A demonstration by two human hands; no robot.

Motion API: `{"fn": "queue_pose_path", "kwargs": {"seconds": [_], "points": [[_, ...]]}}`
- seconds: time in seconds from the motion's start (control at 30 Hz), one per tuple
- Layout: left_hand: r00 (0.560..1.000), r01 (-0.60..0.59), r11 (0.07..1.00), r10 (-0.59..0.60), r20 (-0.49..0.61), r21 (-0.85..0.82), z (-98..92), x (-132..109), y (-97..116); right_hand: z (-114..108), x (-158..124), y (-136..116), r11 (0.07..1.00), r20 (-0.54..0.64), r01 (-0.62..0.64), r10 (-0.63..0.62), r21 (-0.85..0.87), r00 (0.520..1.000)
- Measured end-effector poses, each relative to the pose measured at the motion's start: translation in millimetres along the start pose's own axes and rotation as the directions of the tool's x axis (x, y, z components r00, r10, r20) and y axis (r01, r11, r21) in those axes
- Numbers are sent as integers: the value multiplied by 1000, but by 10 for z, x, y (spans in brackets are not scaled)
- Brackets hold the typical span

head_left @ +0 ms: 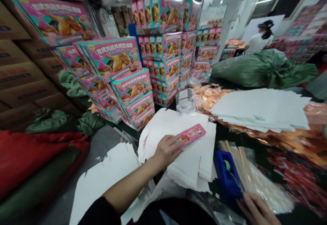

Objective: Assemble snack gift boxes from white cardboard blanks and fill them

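My left hand [167, 149] lies on a stack of flat white box blanks [194, 157], with its fingers pinching up the pink printed flap [192, 133] of the top blank. My right hand [257, 210] sits low at the bottom right, fingers stretched forward and holding nothing, right beside a blue tape dispenser [227, 175]. The rest of that hand is cut off by the frame edge.
Stacks of finished pink and teal boxes [133, 85] rise at the left and centre. More white blanks [263, 109] lie over orange snack packets [306, 140]. A green sack [263, 68], brown cartons [22, 82] and a red bag [30, 153] surround. A person [263, 36] stands far back.
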State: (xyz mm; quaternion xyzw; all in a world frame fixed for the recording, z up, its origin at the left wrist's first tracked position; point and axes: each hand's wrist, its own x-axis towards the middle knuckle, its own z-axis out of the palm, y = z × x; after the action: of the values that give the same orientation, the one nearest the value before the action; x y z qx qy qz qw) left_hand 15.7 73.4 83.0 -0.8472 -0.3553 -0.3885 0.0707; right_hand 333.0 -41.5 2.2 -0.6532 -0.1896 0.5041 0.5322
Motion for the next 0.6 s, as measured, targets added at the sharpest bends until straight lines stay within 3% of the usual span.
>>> {"fn": "queue_pose_path", "kwargs": {"seconds": [0.1, 0.17, 0.33, 0.6], "points": [[999, -27, 1000, 27, -28, -5, -58, 15, -1, 86, -224, -1, 988, -39, -4, 10, 156, 999], [1000, 8, 1000, -7, 17, -9, -76, 35, -19, 154, -320, -2, 978, -62, 15, -2, 206, 998], [996, 60, 998, -59, 73, -15, 7, 70, -135, 178, -297, 103, 956, -48, -2, 17, 294, 999], [986, 134, 991, -132, 104, -18, 10, 26, -119, 172, -351, 236, 933, 3, -33, 34, 359, 999]]}}
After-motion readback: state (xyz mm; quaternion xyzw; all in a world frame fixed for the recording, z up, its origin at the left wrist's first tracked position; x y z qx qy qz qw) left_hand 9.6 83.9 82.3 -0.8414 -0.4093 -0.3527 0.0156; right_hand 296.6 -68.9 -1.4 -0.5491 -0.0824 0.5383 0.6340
